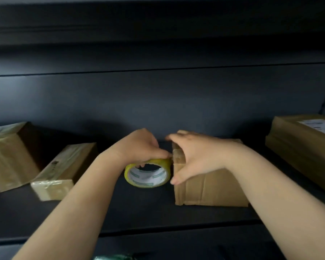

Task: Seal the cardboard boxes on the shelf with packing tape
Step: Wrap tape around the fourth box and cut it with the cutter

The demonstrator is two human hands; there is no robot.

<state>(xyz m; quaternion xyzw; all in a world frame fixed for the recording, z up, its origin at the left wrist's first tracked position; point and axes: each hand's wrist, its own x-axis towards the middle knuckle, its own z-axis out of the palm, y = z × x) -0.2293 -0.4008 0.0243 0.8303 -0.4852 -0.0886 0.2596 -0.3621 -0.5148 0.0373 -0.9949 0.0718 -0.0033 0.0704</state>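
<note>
A brown cardboard box [210,186] sits on the dark shelf [139,209], right of centre. A yellowish roll of packing tape [148,173] with a white core is held against the box's left edge by my left hand [139,145], which grips the roll from above. My right hand [191,154] lies spread over the box's top left corner, thumb down on the front face, fingers pressing the top. Clear tape shows on that corner between the two hands.
A small taped box [60,171] and a larger taped box [9,156] stand at the left. A flat brown box with a white label [304,147] lies at the right. The shelf's back panel [158,102] rises behind. Something green [111,257] peeks at the bottom edge.
</note>
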